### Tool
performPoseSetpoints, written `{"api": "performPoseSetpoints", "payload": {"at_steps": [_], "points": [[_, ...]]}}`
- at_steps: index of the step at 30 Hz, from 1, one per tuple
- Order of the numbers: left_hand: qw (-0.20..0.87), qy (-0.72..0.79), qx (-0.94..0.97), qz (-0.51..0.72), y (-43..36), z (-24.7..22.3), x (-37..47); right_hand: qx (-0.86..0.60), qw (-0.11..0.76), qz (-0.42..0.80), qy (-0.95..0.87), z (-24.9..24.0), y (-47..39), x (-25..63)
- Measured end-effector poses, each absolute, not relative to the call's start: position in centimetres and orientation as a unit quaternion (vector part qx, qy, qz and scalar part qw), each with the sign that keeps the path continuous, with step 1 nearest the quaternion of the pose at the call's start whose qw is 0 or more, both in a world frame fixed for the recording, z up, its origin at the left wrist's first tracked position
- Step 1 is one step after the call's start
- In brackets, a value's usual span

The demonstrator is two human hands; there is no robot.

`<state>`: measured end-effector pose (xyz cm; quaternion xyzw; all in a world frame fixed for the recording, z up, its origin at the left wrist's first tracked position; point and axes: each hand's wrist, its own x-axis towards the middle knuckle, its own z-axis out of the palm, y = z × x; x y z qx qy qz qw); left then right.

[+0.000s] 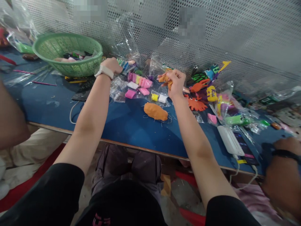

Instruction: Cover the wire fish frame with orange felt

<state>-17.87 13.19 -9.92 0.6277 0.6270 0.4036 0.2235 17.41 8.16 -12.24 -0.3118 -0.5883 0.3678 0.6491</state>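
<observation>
My right hand is closed around a soft orange clay piece with finger-like ends, held above the back half of the table. Beyond the packets, my left hand, with a white band at its wrist, reaches down beside clear bags and blue-green pieces; its fingertips are hidden. On the blue table between my forearms lies a rounded orange clay lump with thin threads around it. A row of pink and purple clay packets sits between my hands. Nearer me are yellow and white packets.
A green plastic basket with mixed items stands at the back left. Orange crab-like clay figures lie right of my right hand. A white power bank and phone rest at the right edge. Other people's arms flank me.
</observation>
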Motion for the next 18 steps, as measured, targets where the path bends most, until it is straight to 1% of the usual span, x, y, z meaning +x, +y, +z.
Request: {"api": "performPoseSetpoints", "payload": {"at_steps": [2, 3, 5, 8, 10, 13, 15, 18], "points": [[0.16, 0.657, 0.641, 0.361, 13.5, -9.6, -17.1, -0.322, 0.645, 0.375, -0.582, -12.0, 7.9, 16.7], [0.146, 0.65, 0.659, 0.351, 13.6, -9.4, -16.1, -0.328, 0.645, 0.376, -0.578, -11.9, 7.8, 16.4], [0.15, 0.602, 0.693, 0.367, 13.8, -9.0, -12.9, -0.338, 0.649, 0.373, -0.571, -11.7, 7.6, 15.7], [0.141, 0.431, 0.744, 0.491, 12.8, -9.1, -6.3, -0.339, 0.671, 0.367, -0.548, -11.5, 7.1, 15.1], [0.105, 0.336, 0.774, 0.527, 10.4, -9.6, -1.8, -0.338, 0.691, 0.37, -0.521, -11.4, 6.2, 15.1], [0.05, 0.309, 0.806, 0.503, 4.8, -10.9, 2.1, -0.34, 0.697, 0.376, -0.506, -11.3, 3.7, 15.6], [0.028, 0.274, 0.835, 0.476, 1.0, -12.0, 2.3, -0.345, 0.674, 0.391, -0.524, -11.4, 1.2, 16.2], [0.005, 0.218, 0.875, 0.433, -2.6, -13.7, 0.6, -0.343, 0.616, 0.451, -0.547, -11.8, -2.9, 17.2]]}}
